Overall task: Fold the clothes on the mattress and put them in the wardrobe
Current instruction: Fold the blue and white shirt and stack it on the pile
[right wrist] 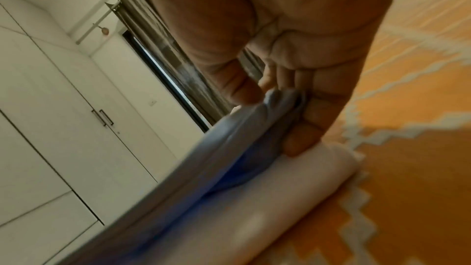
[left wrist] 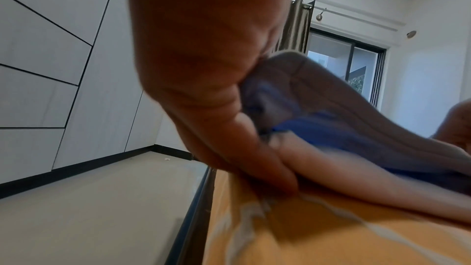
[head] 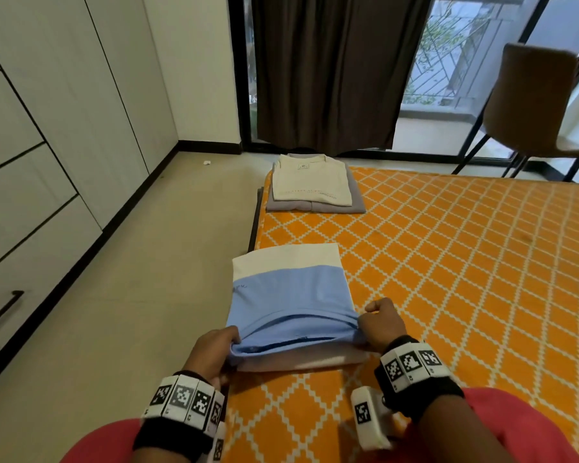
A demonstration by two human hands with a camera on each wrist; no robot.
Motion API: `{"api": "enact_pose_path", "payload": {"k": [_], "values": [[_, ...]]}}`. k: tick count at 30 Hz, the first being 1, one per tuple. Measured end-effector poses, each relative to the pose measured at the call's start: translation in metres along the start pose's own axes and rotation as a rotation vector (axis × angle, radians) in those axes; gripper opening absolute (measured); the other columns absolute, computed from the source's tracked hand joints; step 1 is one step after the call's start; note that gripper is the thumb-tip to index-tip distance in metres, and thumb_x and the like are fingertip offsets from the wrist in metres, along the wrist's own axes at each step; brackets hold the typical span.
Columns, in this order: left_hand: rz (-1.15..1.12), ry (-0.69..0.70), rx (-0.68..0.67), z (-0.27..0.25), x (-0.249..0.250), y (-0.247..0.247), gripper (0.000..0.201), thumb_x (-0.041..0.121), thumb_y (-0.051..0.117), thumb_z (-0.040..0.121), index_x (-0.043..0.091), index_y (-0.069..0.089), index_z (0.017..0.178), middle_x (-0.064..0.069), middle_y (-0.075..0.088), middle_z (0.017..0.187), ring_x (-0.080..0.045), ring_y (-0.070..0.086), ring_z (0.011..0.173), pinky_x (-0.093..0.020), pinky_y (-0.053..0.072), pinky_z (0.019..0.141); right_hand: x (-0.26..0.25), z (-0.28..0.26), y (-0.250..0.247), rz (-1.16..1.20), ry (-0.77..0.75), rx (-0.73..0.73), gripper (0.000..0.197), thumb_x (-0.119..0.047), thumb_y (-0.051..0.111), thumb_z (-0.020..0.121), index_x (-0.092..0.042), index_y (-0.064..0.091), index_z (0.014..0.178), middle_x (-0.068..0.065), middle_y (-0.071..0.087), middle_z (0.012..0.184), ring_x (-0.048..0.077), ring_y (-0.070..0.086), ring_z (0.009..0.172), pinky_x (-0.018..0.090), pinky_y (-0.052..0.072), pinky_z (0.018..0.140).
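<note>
A light blue and cream shirt [head: 290, 295] lies half folded on the orange patterned mattress [head: 465, 279], at its left edge. My left hand [head: 214, 349] grips the shirt's near left corner, and my right hand [head: 380, 324] grips the near right corner. Both corners are lifted off the cream layer underneath. The left wrist view shows the blue cloth [left wrist: 318, 108] bunched in my left hand [left wrist: 229, 108]. In the right wrist view my right hand [right wrist: 288, 112] pinches the blue fold [right wrist: 249, 128]. White wardrobe [head: 37, 145] doors and drawers stand shut on the left.
A folded stack, a cream shirt [head: 311, 182] on a grey garment [head: 356, 202], sits at the mattress's far left corner. Bare floor [head: 131, 279] runs between mattress and wardrobe. A dark curtain [head: 331, 68] hangs before the window, and a brown chair [head: 532, 105] stands far right.
</note>
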State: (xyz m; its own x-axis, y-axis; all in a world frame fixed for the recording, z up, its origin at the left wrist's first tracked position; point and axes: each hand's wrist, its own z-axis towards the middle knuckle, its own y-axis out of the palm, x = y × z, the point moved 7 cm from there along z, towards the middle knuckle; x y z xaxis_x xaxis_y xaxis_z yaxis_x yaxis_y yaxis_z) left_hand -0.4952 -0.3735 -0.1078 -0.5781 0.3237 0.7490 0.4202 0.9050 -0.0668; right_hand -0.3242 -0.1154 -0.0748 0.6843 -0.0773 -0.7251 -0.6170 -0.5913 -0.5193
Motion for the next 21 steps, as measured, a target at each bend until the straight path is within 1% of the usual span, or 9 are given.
{"api": "enact_pose_path", "payload": {"k": [2,5,7,9,11,13,15,18,21], "values": [[0.029,0.034,-0.006,0.003,-0.001,-0.001,0.013,0.003,0.057,0.069,0.006,0.046,0.077,-0.012,0.041,0.070,-0.022,0.041,0.061,-0.027,0.033,0.054,0.000,-0.003,0.007,-0.099,-0.011,-0.079,0.019,-0.008,0.055,0.087,-0.015,0.043,0.100,0.011,0.052,0.083,0.026,0.050,0.067,0.031,0.043,0.054],[0.004,0.063,-0.050,0.002,0.000,0.005,0.006,-0.004,0.055,0.081,0.001,0.051,0.079,-0.013,0.051,0.067,-0.024,0.054,0.057,-0.026,0.043,0.049,-0.004,-0.004,0.009,-0.111,-0.070,-0.104,0.031,-0.032,0.067,0.087,-0.015,0.046,0.103,0.009,0.057,0.094,0.025,0.055,0.077,0.030,0.042,0.058],[-0.009,0.095,-0.069,0.003,0.003,0.006,0.011,0.003,0.055,0.088,-0.004,0.060,0.082,-0.018,0.060,0.070,-0.027,0.059,0.062,-0.030,0.046,0.056,-0.005,-0.001,0.005,-0.126,-0.101,-0.055,0.038,-0.042,0.066,0.088,-0.015,0.047,0.105,0.011,0.058,0.105,0.025,0.057,0.083,0.031,0.043,0.059],[-0.016,0.104,-0.060,0.006,0.002,0.004,0.021,0.011,0.055,0.095,-0.006,0.065,0.089,-0.024,0.066,0.082,-0.030,0.062,0.071,-0.035,0.047,0.066,-0.003,0.001,0.008,-0.207,-0.098,-0.080,0.047,-0.041,0.068,0.086,-0.014,0.044,0.117,0.014,0.054,0.118,0.029,0.058,0.094,0.032,0.045,0.064],[0.005,0.112,-0.033,0.009,0.002,0.002,0.022,0.014,0.056,0.096,-0.004,0.065,0.090,-0.023,0.069,0.087,-0.033,0.065,0.077,-0.038,0.052,0.071,0.000,0.003,0.017,-0.299,-0.081,-0.157,0.072,-0.036,0.076,0.080,-0.013,0.034,0.134,0.015,0.049,0.126,0.032,0.057,0.103,0.033,0.046,0.067],[0.068,0.115,-0.015,0.011,0.000,-0.001,0.022,0.016,0.062,0.093,-0.002,0.068,0.083,-0.023,0.071,0.085,-0.037,0.068,0.083,-0.050,0.056,0.080,0.000,0.002,0.023,-0.368,-0.080,-0.226,0.087,-0.025,0.080,0.076,-0.014,0.024,0.141,0.011,0.053,0.113,0.027,0.059,0.091,0.029,0.047,0.059],[0.107,0.097,-0.007,0.010,-0.003,-0.002,0.024,0.013,0.069,0.089,-0.006,0.070,0.074,-0.026,0.071,0.083,-0.038,0.069,0.083,-0.053,0.054,0.084,-0.002,0.000,0.024,-0.415,-0.083,-0.272,0.084,-0.012,0.075,0.079,-0.015,0.020,0.142,0.005,0.054,0.091,0.019,0.056,0.073,0.026,0.044,0.050],[0.110,0.053,-0.111,0.000,-0.009,0.014,0.025,0.002,0.072,0.084,-0.006,0.064,0.062,-0.022,0.066,0.067,-0.027,0.061,0.061,-0.035,0.052,0.058,-0.015,0.011,0.004,-0.383,-0.140,-0.136,0.069,-0.003,0.062,0.085,-0.019,0.023,0.140,0.007,0.054,0.077,0.021,0.053,0.061,0.029,0.041,0.047],[0.165,-0.080,-0.439,-0.030,-0.023,0.055,0.021,0.006,0.071,0.086,-0.005,0.059,0.072,-0.015,0.055,0.056,-0.020,0.050,0.046,-0.023,0.045,0.044,-0.022,0.028,-0.028,-0.195,-0.173,0.104,0.059,0.000,0.054,0.088,-0.019,0.029,0.138,0.014,0.056,0.081,0.026,0.051,0.058,0.029,0.036,0.044]]}}
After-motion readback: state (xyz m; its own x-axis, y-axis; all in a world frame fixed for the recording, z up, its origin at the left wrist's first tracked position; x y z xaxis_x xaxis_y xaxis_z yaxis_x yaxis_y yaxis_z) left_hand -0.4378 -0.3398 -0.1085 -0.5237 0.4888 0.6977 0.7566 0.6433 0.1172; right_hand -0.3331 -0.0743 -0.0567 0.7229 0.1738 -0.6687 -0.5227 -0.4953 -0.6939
